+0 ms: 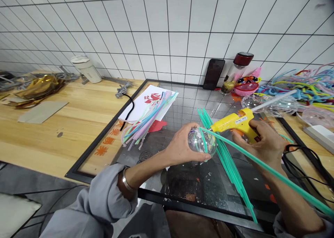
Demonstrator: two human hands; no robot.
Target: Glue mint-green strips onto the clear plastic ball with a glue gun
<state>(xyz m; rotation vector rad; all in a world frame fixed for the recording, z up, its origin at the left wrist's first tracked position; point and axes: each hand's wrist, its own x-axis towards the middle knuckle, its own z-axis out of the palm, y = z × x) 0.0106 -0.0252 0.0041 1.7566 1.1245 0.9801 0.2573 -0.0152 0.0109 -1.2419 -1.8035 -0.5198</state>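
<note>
My left hand (180, 145) is wrapped round a clear plastic ball (196, 144), its thumb under the near side. A green pipe cleaner (250, 155) lies against the ball's top and runs off to the lower right, and a green strip crosses the ball's front. In my right hand (267, 140) is a yellow hot glue gun (232, 122), a glue stick (275, 100) poking from its back. The nozzle points left, close to the top of the ball; whether it touches is hard to see. A bundle of green pipe cleaners (229, 165) lies beneath on the glass.
Pastel pipe cleaners (148, 118) lie on white paper (139, 104) at the left of the black-framed glass (104, 154). A phone (214, 73) and a glass bottle (236, 72) stand by the tiled wall. Coloured pipe cleaners (302, 83) and black cables (305, 161) are on the right.
</note>
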